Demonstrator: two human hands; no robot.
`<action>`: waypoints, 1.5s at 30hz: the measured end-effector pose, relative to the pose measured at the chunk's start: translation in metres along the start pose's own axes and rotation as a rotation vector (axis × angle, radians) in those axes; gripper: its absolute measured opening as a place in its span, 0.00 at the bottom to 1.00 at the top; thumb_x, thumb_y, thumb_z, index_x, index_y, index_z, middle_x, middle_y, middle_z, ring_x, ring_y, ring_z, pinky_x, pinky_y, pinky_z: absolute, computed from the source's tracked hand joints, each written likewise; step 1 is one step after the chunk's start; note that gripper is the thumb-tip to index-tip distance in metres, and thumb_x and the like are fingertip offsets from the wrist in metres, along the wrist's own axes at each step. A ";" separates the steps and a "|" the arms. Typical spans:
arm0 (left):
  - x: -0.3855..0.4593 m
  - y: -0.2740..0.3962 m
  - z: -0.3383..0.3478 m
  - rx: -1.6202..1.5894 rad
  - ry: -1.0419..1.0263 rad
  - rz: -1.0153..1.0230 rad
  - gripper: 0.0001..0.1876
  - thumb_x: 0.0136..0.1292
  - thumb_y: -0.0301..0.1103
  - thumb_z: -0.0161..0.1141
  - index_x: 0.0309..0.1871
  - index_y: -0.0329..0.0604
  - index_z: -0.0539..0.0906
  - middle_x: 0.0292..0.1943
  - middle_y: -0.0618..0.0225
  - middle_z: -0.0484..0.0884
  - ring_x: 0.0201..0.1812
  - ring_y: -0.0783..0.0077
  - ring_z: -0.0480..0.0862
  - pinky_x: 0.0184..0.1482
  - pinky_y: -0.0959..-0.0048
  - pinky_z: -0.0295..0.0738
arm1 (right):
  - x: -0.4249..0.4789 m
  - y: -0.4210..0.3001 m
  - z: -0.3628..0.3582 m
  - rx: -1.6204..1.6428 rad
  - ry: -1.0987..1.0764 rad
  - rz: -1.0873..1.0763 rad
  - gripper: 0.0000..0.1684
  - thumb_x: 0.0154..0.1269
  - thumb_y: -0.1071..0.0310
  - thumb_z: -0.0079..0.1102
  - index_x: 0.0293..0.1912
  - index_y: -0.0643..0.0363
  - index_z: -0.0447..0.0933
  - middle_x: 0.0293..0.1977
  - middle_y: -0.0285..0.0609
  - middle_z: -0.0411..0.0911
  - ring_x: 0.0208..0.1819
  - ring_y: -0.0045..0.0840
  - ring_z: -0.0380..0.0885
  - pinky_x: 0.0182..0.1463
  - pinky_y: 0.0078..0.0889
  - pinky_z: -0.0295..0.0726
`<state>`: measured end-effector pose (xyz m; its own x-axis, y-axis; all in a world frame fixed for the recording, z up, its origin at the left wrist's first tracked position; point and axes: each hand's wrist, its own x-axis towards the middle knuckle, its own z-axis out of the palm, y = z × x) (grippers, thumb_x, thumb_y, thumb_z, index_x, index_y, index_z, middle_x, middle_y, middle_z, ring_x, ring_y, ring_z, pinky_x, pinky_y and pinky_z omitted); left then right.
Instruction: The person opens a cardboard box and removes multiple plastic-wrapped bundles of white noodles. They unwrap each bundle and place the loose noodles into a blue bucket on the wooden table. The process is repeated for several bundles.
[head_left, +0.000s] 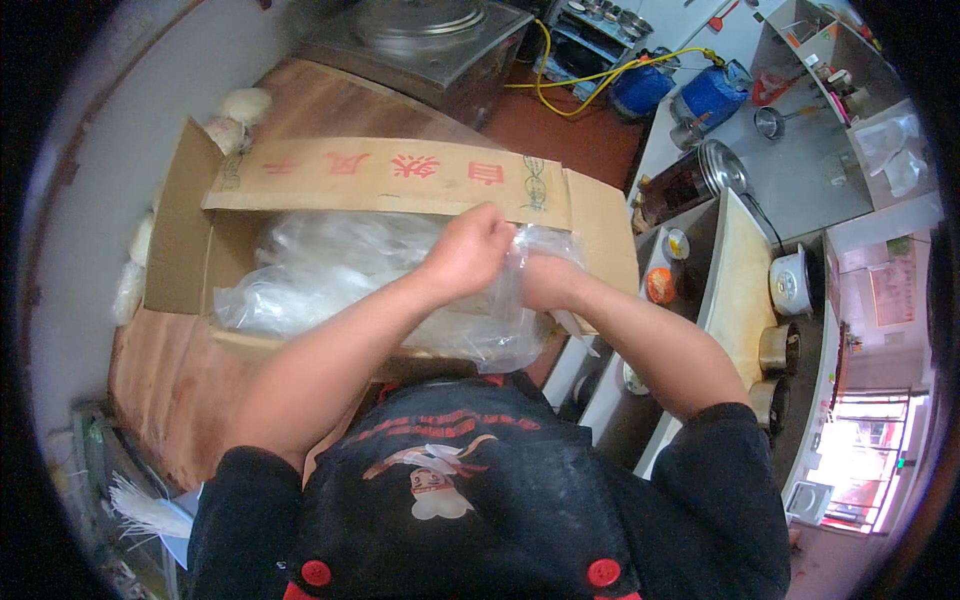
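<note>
An open cardboard box (390, 174) with printed writing on its raised far flap lies on a wooden table in front of me. Clear plastic bags (337, 277) fill it; what they contain is hard to make out. Over the right half of the box, my left hand (471, 251) is closed on gathered clear plastic. Close beside it on the right, my right hand (553, 283) is partly covered by the plastic film, so its fingers are hidden. Loose plastic hangs below both hands towards my black apron (450, 487).
White bagged items (246, 106) line the wall at the left. A metal-topped stove (420, 45) stands beyond the table. Blue gas cylinders (709, 97) with a yellow hose are at the back right. A counter at the right holds a rice cooker (790, 283) and metal pots (778, 347).
</note>
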<state>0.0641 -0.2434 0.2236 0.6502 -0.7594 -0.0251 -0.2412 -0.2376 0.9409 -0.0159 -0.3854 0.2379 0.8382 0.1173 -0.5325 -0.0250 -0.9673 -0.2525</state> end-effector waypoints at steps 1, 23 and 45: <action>0.000 -0.006 -0.006 -0.224 -0.016 -0.095 0.12 0.69 0.38 0.55 0.37 0.37 0.76 0.31 0.58 0.82 0.33 0.68 0.80 0.39 0.66 0.75 | 0.002 -0.003 0.003 0.110 0.047 0.096 0.22 0.56 0.65 0.57 0.52 0.58 0.79 0.42 0.54 0.82 0.45 0.44 0.82 0.50 0.43 0.81; -0.027 -0.031 -0.083 0.140 0.432 -0.212 0.14 0.62 0.40 0.66 0.37 0.38 0.78 0.30 0.59 0.82 0.32 0.68 0.79 0.40 0.69 0.74 | -0.124 -0.028 -0.118 -0.175 -0.103 0.250 0.42 0.50 0.64 0.71 0.64 0.59 0.64 0.47 0.58 0.80 0.51 0.50 0.78 0.56 0.45 0.76; -0.055 -0.063 -0.093 0.217 0.453 -0.209 0.14 0.62 0.41 0.67 0.39 0.40 0.78 0.26 0.60 0.80 0.29 0.70 0.79 0.36 0.69 0.74 | -0.061 -0.027 -0.028 -0.286 0.143 0.159 0.46 0.50 0.50 0.73 0.61 0.64 0.64 0.48 0.57 0.79 0.52 0.46 0.79 0.58 0.43 0.77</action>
<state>0.1103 -0.1307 0.1969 0.9343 -0.3564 -0.0108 -0.1855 -0.5116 0.8389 -0.0511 -0.3722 0.2996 0.9044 -0.0526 -0.4233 -0.0245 -0.9971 0.0714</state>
